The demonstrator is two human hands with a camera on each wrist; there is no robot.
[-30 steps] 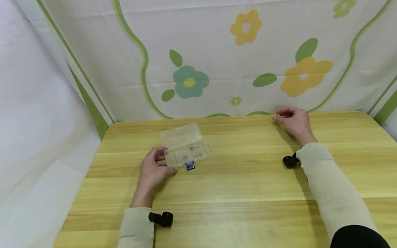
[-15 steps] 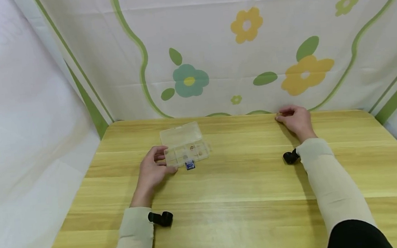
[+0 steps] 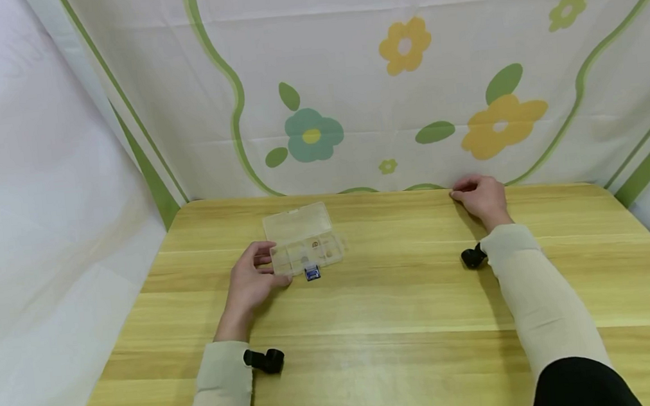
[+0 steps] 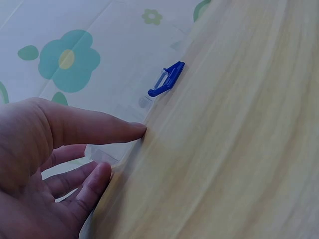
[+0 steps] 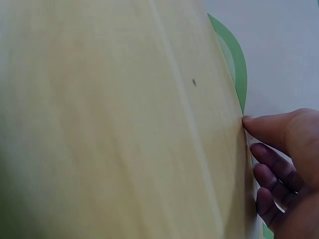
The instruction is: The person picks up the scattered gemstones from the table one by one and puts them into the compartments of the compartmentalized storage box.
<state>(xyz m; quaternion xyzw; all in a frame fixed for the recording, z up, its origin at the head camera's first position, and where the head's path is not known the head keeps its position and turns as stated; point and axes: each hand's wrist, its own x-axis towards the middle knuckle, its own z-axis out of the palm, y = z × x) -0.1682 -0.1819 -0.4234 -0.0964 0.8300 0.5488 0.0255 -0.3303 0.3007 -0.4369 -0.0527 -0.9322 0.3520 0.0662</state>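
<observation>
A clear plastic compartment box lies on the wooden table with its lid folded back, open. Dividers split its base, and a few small round pieces show inside, too small to identify. A blue latch juts from the front edge. My left hand holds the box's left end, thumb along the front side and fingers at the end and behind. At the table's back edge, my right hand rests with loosely curled fingers; no object shows between thumb and fingers.
The wood-grain table runs up to a white cloth backdrop with printed flowers and green lines. White cloth also hangs at the left side. Each sleeve cuff carries a small black wrist camera.
</observation>
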